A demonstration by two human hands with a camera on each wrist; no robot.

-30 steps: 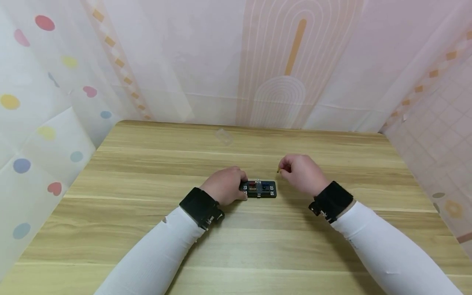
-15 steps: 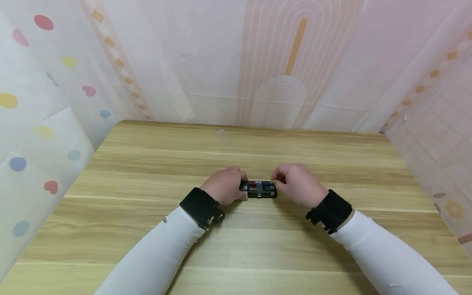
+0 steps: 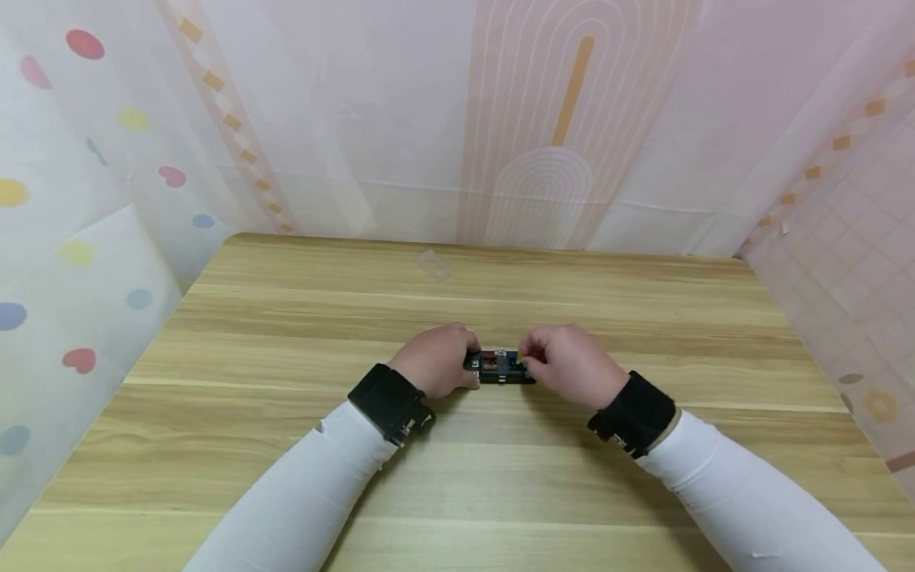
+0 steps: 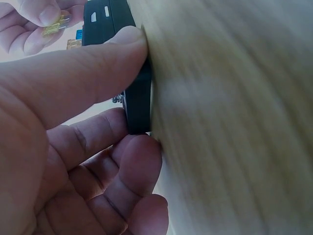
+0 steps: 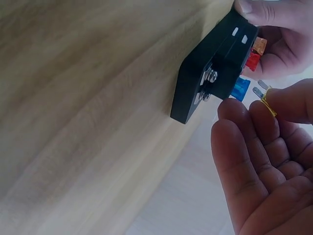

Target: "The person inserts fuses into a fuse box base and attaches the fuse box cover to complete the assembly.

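Currently your left hand (image 3: pixel 438 357) lies low on the desk (image 3: pixel 286 334), thumb on one side and curled fingers (image 4: pixel 122 171) on the other, gripping the left end of the black fuse block (image 3: pixel 500 367). Forearm runs in from the near edge, white sleeve, black wrist strap. The left wrist view shows the thumb pressed along the block's side wall, fingertips wrapped around the end.

Your right hand (image 3: pixel 568 361) sits at the block's right end, knuckles up, fingers (image 5: pixel 244 147) curled inward. Thumb and forefinger pinch a small yellow blade fuse (image 5: pixel 266 102), its metal prongs pointing towards the block. The fuse is just beside the block's right end, near the blue fuse (image 5: pixel 239 90); whether a prong touches a slot cannot be told.

The block rests flat on the desk, about midway between left and right edges, nearer the near edge than the far one. Seated in it: a blue fuse towards the right end, then a red fuse (image 5: pixel 252 61) and an orange fuse (image 5: pixel 259 45) further along towards your left hand. A screw terminal (image 5: pixel 211 75) shows on the right end.

A faint clear patch (image 3: pixel 432 264) lies on the desk towards the far edge, well apart from both hands.
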